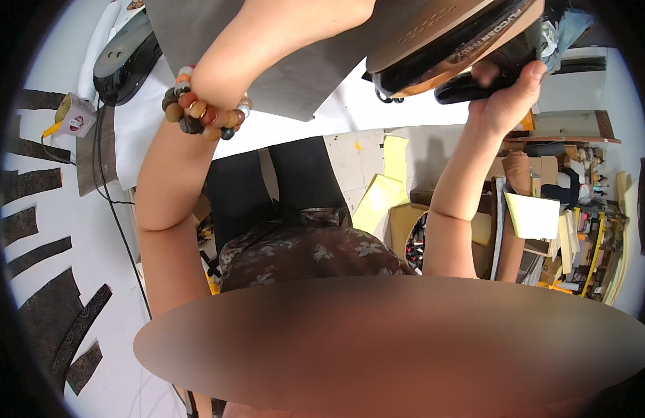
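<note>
My right hand (507, 104) is wrapped round the black handle of a clothes iron (468, 42) with a bronze and black body. The iron is tilted, and its bronze plate with small holes shows at the upper edge. A dark grey sheet (287, 76) lies on the white tabletop to its left. My left hand (329, 15) is over this sheet, cut off by the top of the picture, so its fingers are out of sight. A bracelet of coloured beads (204, 111) circles that wrist.
At the left stand a glossy dark appliance (127, 63) and a small pot (75, 115); a black cable (117, 216) runs down beside them. Dark patterned strips (33, 184) lie further left. Yellow paper (381, 198) is on the floor, and crowded shelving (580, 230) stands at the right.
</note>
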Demonstrator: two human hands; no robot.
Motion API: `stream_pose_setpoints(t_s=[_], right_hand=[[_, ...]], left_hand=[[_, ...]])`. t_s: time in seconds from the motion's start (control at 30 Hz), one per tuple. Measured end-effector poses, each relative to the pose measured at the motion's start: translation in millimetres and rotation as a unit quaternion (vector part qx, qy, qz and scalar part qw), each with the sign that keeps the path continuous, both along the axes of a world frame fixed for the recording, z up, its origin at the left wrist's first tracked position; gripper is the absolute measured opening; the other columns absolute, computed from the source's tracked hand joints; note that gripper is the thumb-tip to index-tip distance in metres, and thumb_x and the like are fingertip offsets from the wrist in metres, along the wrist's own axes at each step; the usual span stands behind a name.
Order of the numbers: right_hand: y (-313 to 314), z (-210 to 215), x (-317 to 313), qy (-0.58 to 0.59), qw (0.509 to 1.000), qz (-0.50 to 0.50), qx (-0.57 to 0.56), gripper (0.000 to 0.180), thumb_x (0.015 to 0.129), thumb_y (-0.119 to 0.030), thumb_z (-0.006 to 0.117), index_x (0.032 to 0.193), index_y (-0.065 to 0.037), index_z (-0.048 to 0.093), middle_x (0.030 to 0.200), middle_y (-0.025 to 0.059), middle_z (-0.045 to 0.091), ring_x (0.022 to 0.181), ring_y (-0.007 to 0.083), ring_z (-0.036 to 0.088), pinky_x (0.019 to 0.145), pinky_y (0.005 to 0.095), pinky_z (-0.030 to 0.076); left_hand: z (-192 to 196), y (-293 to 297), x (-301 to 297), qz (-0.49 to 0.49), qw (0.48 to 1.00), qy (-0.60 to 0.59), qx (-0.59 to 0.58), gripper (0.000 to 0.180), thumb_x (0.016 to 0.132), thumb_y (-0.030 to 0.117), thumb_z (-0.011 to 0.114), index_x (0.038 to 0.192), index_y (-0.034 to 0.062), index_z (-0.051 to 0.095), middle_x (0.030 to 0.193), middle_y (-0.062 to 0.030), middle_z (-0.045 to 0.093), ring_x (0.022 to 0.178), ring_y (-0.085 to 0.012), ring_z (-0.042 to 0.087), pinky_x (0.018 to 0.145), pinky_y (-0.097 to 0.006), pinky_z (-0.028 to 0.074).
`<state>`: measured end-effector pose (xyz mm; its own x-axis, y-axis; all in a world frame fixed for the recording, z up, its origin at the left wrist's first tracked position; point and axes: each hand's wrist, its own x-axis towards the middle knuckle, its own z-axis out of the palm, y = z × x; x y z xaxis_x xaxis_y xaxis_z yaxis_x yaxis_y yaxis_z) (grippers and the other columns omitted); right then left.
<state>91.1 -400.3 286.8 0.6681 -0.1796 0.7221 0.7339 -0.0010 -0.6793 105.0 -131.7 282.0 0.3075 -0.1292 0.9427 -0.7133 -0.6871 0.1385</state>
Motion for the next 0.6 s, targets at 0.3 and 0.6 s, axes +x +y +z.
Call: stream_pose_setpoints(t_s=[0.3, 0.6], right_hand=[[-22, -46, -15, 0.060, 0.997, 0.021, -0.034, 0.046, 0.097, -0.041, 0.069, 0.109, 0.003, 0.060, 0.072, 0.0061, 0.063, 0.049, 0.0131, 0.054, 0.046, 0.0274, 0.044], [-90, -22, -48, 0.004, 0.979, -0.197, 0.051, 0.036, 0.097, -0.034, 0.070, 0.088, -0.001, 0.061, 0.067, 0.0077, 0.063, 0.052, 0.0146, 0.056, 0.047, 0.0283, 0.045]], left_hand=[[-5, 21, -11, 0.074, 0.995, -0.055, 0.032, 0.021, 0.077, 0.026, 0.081, 0.084, 0.0085, 0.072, 0.082, -0.0028, 0.069, 0.082, -0.0212, 0.057, 0.087, -0.041, 0.032], [-126, 70, -85, 0.012, 0.992, -0.109, 0.064, 0.029, 0.064, 0.018, 0.076, 0.092, 0.0189, 0.077, 0.099, 0.0061, 0.073, 0.083, -0.0144, 0.057, 0.091, -0.044, 0.035]])
